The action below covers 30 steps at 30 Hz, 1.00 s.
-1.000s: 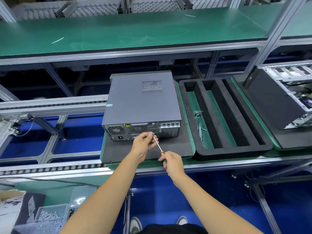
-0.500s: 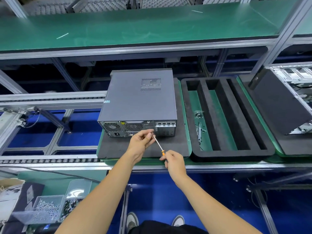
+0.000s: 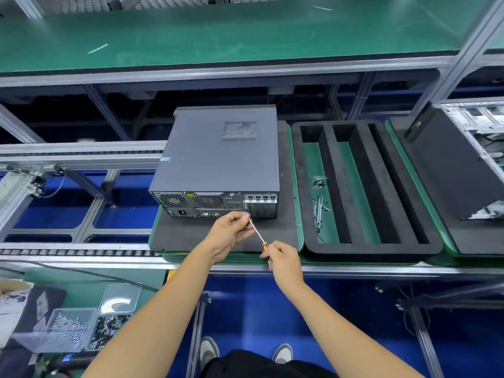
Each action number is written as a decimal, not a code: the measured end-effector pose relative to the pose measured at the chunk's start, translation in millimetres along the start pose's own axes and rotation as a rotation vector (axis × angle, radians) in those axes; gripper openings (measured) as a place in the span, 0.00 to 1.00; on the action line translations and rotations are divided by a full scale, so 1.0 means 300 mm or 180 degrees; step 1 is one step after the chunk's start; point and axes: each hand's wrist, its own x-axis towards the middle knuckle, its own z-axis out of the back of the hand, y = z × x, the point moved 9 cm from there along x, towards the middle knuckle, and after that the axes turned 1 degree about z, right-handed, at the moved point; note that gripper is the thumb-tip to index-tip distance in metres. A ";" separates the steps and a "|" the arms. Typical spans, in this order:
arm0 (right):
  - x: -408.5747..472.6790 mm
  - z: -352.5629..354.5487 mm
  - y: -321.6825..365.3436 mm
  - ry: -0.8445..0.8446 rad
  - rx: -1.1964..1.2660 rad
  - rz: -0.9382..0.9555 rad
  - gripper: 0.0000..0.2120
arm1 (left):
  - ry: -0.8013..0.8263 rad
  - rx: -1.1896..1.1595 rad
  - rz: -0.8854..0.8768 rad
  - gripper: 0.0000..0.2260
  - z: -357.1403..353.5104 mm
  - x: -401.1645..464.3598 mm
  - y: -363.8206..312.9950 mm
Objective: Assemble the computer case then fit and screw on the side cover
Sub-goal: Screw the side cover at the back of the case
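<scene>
At far left, clear bins of screws (image 3: 68, 327) sit on a low bench. The grey computer case (image 3: 218, 159) lies on its side on a dark foam mat (image 3: 174, 236), side cover up, rear panel toward the person. Just before that panel, the left hand (image 3: 231, 231) pinches the tip of a screwdriver (image 3: 258, 233) with curled fingers; the right hand (image 3: 283, 259) grips its orange handle. Farther right lie a slotted foam tray (image 3: 365, 246) and another, open case (image 3: 463, 165).
</scene>
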 end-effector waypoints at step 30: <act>0.058 -0.032 0.058 -0.0463 0.0869 -0.0336 0.15 | -0.0469 -0.0274 0.0331 0.10 -0.186 0.123 -0.037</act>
